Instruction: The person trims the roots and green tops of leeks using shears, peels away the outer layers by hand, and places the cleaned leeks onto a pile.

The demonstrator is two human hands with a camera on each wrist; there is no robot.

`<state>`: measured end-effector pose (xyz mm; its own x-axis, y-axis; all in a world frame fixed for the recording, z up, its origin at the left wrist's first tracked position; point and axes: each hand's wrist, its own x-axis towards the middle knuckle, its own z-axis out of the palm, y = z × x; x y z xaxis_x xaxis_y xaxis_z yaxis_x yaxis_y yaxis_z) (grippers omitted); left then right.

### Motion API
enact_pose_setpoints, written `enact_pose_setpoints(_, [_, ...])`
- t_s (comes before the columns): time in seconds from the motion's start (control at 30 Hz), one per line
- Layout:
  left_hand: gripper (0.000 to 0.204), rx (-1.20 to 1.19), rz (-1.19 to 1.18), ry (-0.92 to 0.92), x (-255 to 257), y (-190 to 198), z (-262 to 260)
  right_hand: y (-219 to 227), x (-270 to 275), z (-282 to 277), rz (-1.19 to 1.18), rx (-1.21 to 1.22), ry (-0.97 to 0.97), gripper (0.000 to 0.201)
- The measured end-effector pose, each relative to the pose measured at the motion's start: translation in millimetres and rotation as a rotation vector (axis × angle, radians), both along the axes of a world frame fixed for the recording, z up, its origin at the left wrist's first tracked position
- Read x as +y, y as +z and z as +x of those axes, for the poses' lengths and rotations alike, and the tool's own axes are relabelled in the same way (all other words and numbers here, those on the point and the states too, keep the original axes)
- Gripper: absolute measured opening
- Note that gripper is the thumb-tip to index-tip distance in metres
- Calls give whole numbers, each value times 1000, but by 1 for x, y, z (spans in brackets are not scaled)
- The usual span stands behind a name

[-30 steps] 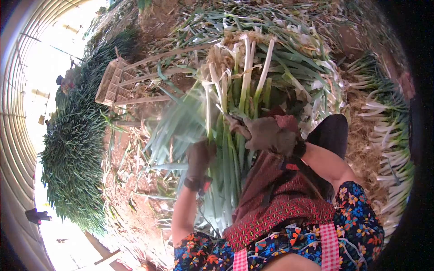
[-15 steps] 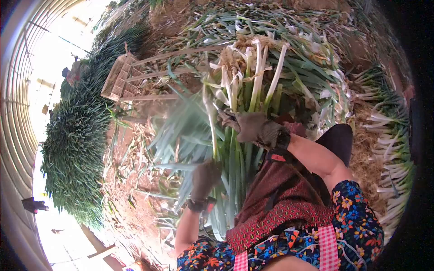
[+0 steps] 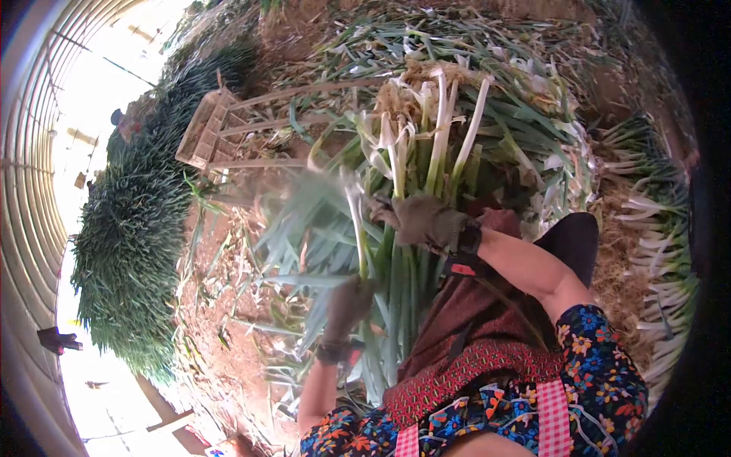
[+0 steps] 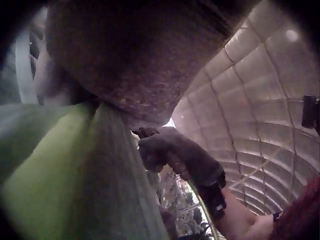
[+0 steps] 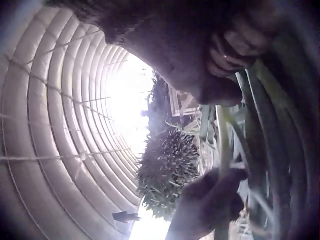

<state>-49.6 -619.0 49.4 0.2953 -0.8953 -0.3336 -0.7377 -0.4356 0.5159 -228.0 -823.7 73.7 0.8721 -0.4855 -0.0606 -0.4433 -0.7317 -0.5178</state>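
Observation:
My gloved left hand point(image 3: 349, 308) grips a green onion point(image 3: 356, 228) by its green part, the white end pointing up. Just right of that stalk, my gloved right hand point(image 3: 430, 221) curls round an air blow gun, mostly hidden in the glove. Its thin hose point(image 4: 202, 202) trails down from that hand in the left wrist view. Pale leaf strips point(image 3: 312, 183) blur left of the held stalk. Several more green onions point(image 3: 442, 129) lie over the lap, roots upward. In the right wrist view, the left hand point(image 5: 205, 202) holds the stalk below the curled right fingers.
A slatted wooden frame point(image 3: 205, 129) stands at the left, near a large heap of green onions point(image 3: 133, 251). Cleaned white stalks point(image 3: 662, 259) lie in a row at the right. Discarded leaves point(image 3: 533, 84) cover the ground ahead. A person point(image 3: 126, 126) is far left.
The left hand has come down towards the body with the green onion. The right hand has moved left, closer to that stalk. The loose leaves beside it keep fluttering.

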Motion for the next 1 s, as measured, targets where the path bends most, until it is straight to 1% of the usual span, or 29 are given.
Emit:
enact_pose_setpoints(0.03, [32, 86, 50, 83, 0, 6, -2, 0, -1, -2, 41, -49, -17, 53])
enact_pose_setpoints(0.07, [28, 171, 100, 168, -2, 14, -3, 0, -4, -4, 136, -134, -24, 55])
enact_pose_setpoints(0.13, [34, 97, 43, 113, 1, 12, 6, -4, -3, -10, 307, -130, -14, 58])
enact_pose_setpoints(0.17, [38, 61, 16, 84, 3, 9, 14, 3, 2, -16, 378, -38, -1, 59])
enact_pose_setpoints(0.23, [34, 86, -98, 198, 5, -6, 42, 17, 7, -30, 354, 82, -68, 62])
enact_pose_setpoints(0.27, [33, 100, -151, 255, 7, -8, 56, 21, 10, -39, 268, 109, -147, 64])
enact_pose_setpoints(0.33, [23, 185, -154, 317, -10, 45, 67, 38, 12, -59, 226, 65, -250, 67])
enact_pose_setpoints(0.37, [22, 202, -225, 297, -14, 45, 90, 52, 10, -71, 270, -3, -270, 68])
enact_pose_setpoints(0.4, [22, 216, -294, 275, -17, 42, 116, 49, 12, -80, 264, -23, -296, 69])
enact_pose_setpoints(0.43, [21, 105, -363, 209, -26, 46, 137, 46, 13, -89, 257, -43, -322, 69])
enact_pose_setpoints(0.47, [23, 68, -456, 143, -40, 44, 163, 33, 19, -98, 191, -12, -356, 69])
enact_pose_setpoints(0.5, [25, 27, -549, 77, -54, 42, 190, 30, 24, -104, 142, 32, -380, 69])
enact_pose_setpoints(0.57, [30, 36, -574, 77, -83, 47, 208, 30, 33, -115, 70, 134, -417, 71])
enact_pose_setpoints(0.63, [26, -644, -520, -110, -109, 65, 204, 30, 38, -119, 13, 214, -402, 73])
enact_pose_setpoints(0.67, [23, -606, -450, -110, -121, 55, 213, 29, 39, -119, -25, 238, -377, 74])
enact_pose_setpoints(0.7, [21, -568, -381, -110, -133, 35, 226, 28, 39, -119, -64, 261, -353, 76])
enact_pose_setpoints(0.73, [20, -530, -314, -111, -143, 23, 233, 27, 40, -119, -75, 218, -364, 76])
enact_pose_setpoints(0.77, [26, -594, -294, -81, -148, 20, 212, 26, 44, -119, -88, 177, -373, 75])
enact_pose_setpoints(0.8, [30, -658, -542, -191, -160, -9, 213, 24, 44, -119, -102, 137, -381, 75])
enact_pose_setpoints(0.83, [34, -614, -443, -152, -171, -4, 170, 23, 42, -118, -72, 166, -412, 74])
enact_pose_setpoints(0.87, [35, -464, -270, -175, -177, -11, 132, 21, 40, -117, -40, 194, -445, 72])
enact_pose_setpoints(0.9, [35, -392, -185, -225, -177, -20, 92, 19, 39, -116, -3, 220, -475, 70])
enact_pose_setpoints(0.93, [36, -319, -97, -271, -178, -28, 53, 15, 38, -117, 3, 194, -427, 70])
enact_pose_setpoints(0.97, [38, -284, -193, -308, -173, -38, 16, 10, 38, -119, 13, 168, -377, 69])
enact_pose_setpoints(1.0, [41, -248, -289, -342, -169, -46, -6, 6, 40, -120, 23, 141, -326, 68])
